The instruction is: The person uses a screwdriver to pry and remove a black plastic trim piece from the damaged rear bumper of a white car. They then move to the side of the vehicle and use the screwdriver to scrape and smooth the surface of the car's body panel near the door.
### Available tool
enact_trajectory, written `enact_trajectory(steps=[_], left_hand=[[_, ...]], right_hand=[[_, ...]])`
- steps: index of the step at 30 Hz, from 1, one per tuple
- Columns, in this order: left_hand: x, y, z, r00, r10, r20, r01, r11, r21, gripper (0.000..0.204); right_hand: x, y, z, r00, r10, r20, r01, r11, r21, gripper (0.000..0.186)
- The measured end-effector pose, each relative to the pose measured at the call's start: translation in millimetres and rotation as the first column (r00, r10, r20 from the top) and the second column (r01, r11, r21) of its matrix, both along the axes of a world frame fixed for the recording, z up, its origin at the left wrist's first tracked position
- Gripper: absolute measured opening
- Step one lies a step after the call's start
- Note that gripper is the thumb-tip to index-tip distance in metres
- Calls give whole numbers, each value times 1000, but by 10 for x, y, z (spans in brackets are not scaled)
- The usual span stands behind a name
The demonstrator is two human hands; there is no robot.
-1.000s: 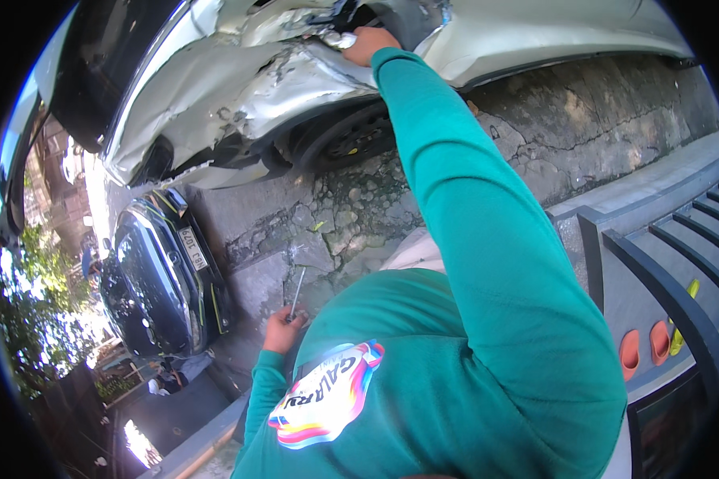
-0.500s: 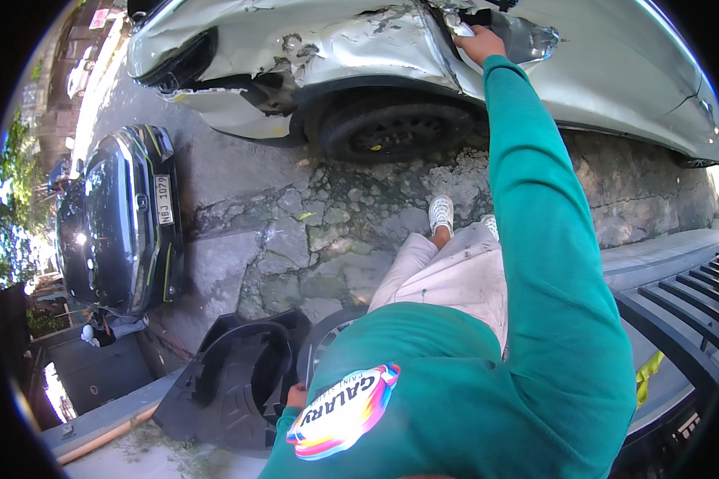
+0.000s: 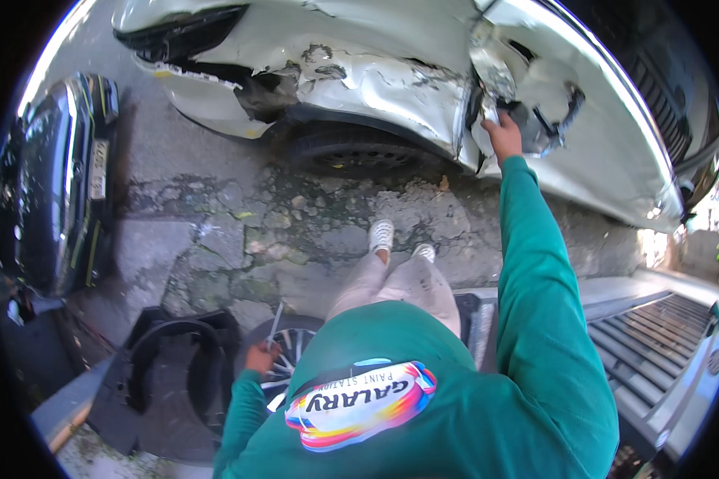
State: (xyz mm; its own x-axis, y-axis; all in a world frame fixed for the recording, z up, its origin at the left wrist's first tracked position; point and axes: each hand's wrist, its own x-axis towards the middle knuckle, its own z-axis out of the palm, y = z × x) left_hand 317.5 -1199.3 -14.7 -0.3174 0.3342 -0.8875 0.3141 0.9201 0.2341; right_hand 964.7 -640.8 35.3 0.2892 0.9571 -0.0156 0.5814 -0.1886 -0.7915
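Note:
My right hand (image 3: 505,136) grips a torn metal edge (image 3: 489,110) of the silver car's (image 3: 372,92) dented side, above and right of the wheel (image 3: 351,157). Bent metal and dark broken pieces (image 3: 558,118) surround my fingers; my fingertips are partly hidden. Down at my left side, my left hand (image 3: 259,356) is closed on a long, thin metal tool (image 3: 276,319), probably a screwdriver, pointing upward. The car's paint is cracked and flaked, and its lower front section (image 3: 212,105) is split away.
A black car (image 3: 56,184) stands on the left of the cracked concrete (image 3: 295,219). A black plastic liner (image 3: 148,399) and a loose alloy wheel (image 3: 287,335) lie at my lower left. Dark metal railing bars (image 3: 647,347) run along the lower right.
The view has swung round, so the damaged car now lies more level across the top. My right hand appears farther right and lower, still at the torn metal; my left hand's tool shows again.

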Motion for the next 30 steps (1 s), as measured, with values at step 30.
enact_trajectory(steps=[30], left_hand=[[406,1459,-1307,963,-265,-44,267,961,74,32]], right_hand=[[-463,-440,319,823,87,561,-50,996,-81,73]])
